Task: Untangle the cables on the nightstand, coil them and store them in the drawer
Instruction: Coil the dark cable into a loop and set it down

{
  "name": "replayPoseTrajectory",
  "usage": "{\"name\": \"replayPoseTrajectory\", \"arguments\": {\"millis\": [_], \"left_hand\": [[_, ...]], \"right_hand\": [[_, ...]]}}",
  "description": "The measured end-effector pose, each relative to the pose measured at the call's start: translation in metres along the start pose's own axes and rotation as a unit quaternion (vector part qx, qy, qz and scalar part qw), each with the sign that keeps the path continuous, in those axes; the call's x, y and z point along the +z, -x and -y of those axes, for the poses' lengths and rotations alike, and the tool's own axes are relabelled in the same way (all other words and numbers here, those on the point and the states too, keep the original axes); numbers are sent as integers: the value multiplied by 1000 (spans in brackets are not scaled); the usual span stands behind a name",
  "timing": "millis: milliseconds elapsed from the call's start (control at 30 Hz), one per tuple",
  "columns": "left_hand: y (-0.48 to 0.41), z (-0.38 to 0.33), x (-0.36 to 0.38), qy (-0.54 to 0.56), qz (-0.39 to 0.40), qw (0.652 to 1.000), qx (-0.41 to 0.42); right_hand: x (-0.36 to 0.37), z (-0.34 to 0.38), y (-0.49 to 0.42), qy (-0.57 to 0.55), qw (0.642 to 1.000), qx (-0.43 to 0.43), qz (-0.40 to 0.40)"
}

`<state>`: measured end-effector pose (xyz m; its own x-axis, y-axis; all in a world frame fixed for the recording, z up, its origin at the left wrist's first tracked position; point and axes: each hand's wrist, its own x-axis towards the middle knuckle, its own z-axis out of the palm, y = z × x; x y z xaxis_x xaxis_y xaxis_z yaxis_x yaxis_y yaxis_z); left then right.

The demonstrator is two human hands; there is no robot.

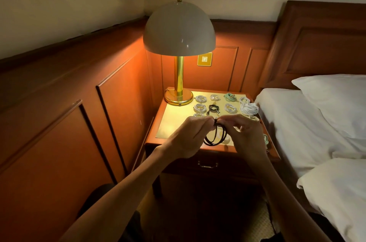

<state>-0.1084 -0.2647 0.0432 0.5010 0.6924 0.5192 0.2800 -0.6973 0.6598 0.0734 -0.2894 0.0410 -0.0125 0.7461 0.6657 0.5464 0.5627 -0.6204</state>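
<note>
forearms enter from the lower edge and rise over the front of the bench. left hand and right hand meet at the fingertips. each pinches the top of one black cable, which hangs below them as a loop of several turns. the remaining fingers are loosely curled.

under the front edge of the bench, one drawer with a brass pull is closed, so its contents are hidden.

on the bench top beyond the hands:
- one black coil, with a connector showing beside it.
- six white coils in full view. the largest is at the right edge. two more are partly hidden behind the hands.
- two green coils, one in the far row and one by the right wrist, partly hidden.

one lamp with a domed shade and brass stem stands lit at the far left corner. one wall switch sits on the panelling behind it. one bed with white linen lies just beside the bench on the right.
</note>
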Motion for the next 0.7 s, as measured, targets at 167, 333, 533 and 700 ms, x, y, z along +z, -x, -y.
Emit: {"name": "replayPoseTrajectory", "arguments": {"millis": [167, 333, 533, 700], "left_hand": [[-11, 7, -10, -84, 60, 994, 22], [-6, 12, -8, -95, 54, 994, 0], [-4, 18, -4, -62, 136, 982, -113], [2, 23, 4, -152, 99, 981, -76]], "right_hand": [[2, -17, 2, 174, 974, -143, 14], [2, -5, 11, 41, 996, -32, 66], [-3, -5, 10, 127, 983, 7, 130], [1, 0, 11, 160, 976, -15, 149]]}}
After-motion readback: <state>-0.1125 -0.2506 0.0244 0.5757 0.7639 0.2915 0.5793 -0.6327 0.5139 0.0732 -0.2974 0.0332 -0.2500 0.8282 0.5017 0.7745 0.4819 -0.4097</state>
